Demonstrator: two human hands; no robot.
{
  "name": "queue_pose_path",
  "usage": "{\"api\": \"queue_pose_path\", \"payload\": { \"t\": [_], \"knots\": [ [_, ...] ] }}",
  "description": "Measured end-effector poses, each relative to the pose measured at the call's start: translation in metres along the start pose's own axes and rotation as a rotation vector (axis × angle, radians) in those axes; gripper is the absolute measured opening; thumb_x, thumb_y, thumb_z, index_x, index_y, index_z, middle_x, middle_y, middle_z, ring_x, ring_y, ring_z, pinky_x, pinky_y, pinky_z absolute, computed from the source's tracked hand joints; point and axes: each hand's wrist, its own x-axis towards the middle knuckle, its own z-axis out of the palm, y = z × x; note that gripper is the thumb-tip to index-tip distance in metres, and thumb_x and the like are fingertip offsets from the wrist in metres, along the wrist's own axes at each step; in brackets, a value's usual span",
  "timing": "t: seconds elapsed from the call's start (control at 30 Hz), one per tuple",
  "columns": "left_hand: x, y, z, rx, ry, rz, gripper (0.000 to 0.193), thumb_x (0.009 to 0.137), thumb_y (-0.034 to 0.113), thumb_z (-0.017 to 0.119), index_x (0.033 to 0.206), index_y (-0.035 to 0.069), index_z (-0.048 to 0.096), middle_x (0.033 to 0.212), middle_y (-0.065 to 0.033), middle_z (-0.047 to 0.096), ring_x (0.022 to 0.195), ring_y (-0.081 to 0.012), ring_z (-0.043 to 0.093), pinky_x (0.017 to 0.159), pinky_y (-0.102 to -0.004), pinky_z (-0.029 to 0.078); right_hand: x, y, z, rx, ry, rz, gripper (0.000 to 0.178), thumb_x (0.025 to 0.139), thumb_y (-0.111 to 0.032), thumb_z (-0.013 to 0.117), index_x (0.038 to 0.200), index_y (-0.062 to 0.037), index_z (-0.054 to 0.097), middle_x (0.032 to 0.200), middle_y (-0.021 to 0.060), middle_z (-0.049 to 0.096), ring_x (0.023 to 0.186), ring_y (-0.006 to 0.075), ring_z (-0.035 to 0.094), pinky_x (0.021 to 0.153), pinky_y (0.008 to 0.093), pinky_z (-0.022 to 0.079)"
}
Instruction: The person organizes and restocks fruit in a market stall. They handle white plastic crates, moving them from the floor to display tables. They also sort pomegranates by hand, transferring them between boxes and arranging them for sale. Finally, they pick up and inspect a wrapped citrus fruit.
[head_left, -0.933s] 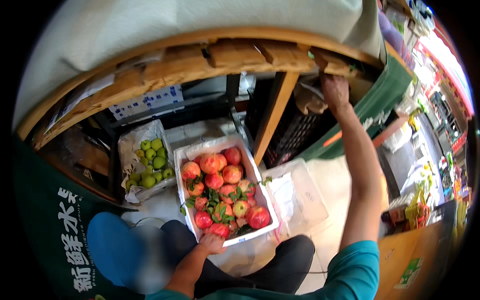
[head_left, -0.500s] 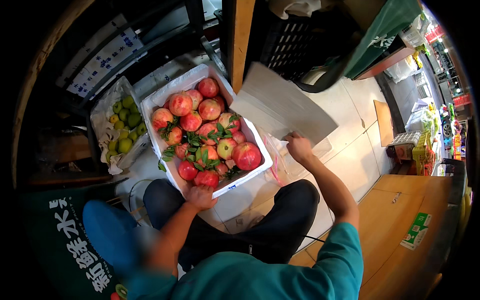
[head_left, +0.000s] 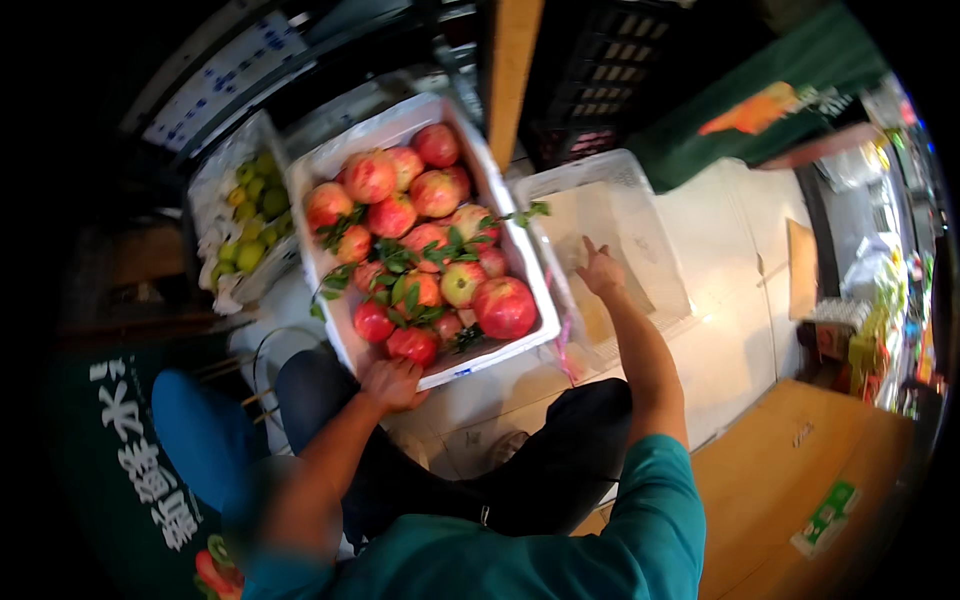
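A white foam box (head_left: 541,318) full of red pomegranates (head_left: 371,177) with green leaves rests in front of me. My left hand (head_left: 393,385) is closed over its near rim. On the right, my right hand (head_left: 601,270) is over a clear plastic crate (head_left: 672,262), its fingers apart and nothing in its grip. Beneath that hand, a flat tan cardboard sheet (head_left: 578,212) appears to lie in the crate. A leafy sprig (head_left: 530,213) sticks out over the box's right wall. Pink plastic strips (head_left: 563,352) hang between box and crate.
Left of the foam box stands a plastic-lined container of green fruit (head_left: 262,203). Black slatted crates (head_left: 612,70) and a wooden post (head_left: 516,85) are at the back. A wooden cabinet (head_left: 780,455) is at the lower right. Pale floor tiles (head_left: 725,250) run alongside the crate.
The cardboard sheet, held up in my right hand before, is let go and lies low in the crate. My right hand has opened. My left hand stays on the box rim.
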Motion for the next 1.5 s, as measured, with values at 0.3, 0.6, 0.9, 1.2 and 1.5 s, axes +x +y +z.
{"api": "queue_pose_path", "payload": {
  "t": [0.3, 0.6, 0.9, 1.2, 1.5],
  "knots": [
    [-0.004, -0.001, -0.011, -0.081, -0.096, -0.035, 0.042, 0.083, 0.045, 0.07, 0.097, 0.006, 0.069, 0.101, -0.0129, 0.07, 0.097, -0.031, 0.069, 0.081, -0.0449, 0.056, 0.029, -0.043, 0.0, 0.422, 0.524, 0.228, 0.026, 0.097, -0.024, 0.062, 0.108, -0.0034, 0.074, 0.098, 0.0214, 0.074, 0.098, 0.0337, 0.073, 0.086, 0.0436, 0.057],
    [0.015, -0.002, -0.004, -0.103, 0.041, 0.078, 0.043, 0.081, 0.044, 0.072, 0.095, 0.003, 0.069, 0.096, -0.0151, 0.07, 0.092, -0.0322, 0.07, 0.077, -0.045, 0.057, -0.133, -0.173, -0.079, -0.044, 0.025, -0.625, 0.075, 0.074, -0.038, 0.085, 0.136, -0.0049, 0.058, 0.127, 0.0206, 0.059, 0.116, 0.0374, 0.061, 0.097, 0.0442, 0.052],
    [0.01, -0.007, 0.005, -0.145, 0.117, 0.111, 0.04, 0.081, 0.04, 0.071, 0.093, 0.001, 0.071, 0.092, -0.0181, 0.072, 0.085, -0.0337, 0.072, 0.077, -0.0454, 0.057, -0.126, -0.179, -0.045, -0.182, 0.035, -0.72, 0.093, 0.064, -0.038, 0.089, 0.142, -0.0079, 0.049, 0.126, 0.0227, 0.05, 0.112, 0.043, 0.055, 0.099, 0.0485, 0.049],
    [0.004, -0.007, -0.008, -0.135, 0.067, 0.121, 0.04, 0.083, 0.039, 0.069, 0.092, 0.0, 0.071, 0.087, -0.019, 0.072, 0.08, -0.0352, 0.072, 0.075, -0.048, 0.057, -0.13, -0.195, -0.02, -0.18, 0.197, -0.785, 0.076, 0.068, -0.034, 0.085, 0.132, -0.0065, 0.055, 0.119, 0.0207, 0.055, 0.109, 0.0404, 0.055, 0.094, 0.0488, 0.049],
    [-0.018, -0.024, -0.007, -0.396, 0.579, -0.042, 0.021, 0.087, 0.027, 0.066, 0.091, 0.007, 0.07, 0.085, -0.014, 0.071, 0.079, -0.0372, 0.069, 0.071, -0.0431, 0.056, -0.169, -0.353, 0.016, -0.138, 0.113, -0.78, 0.045, 0.085, -0.024, 0.069, 0.124, -0.0038, 0.059, 0.118, 0.0195, 0.061, 0.112, 0.0356, 0.061, 0.093, 0.0437, 0.053]
  ]
}}
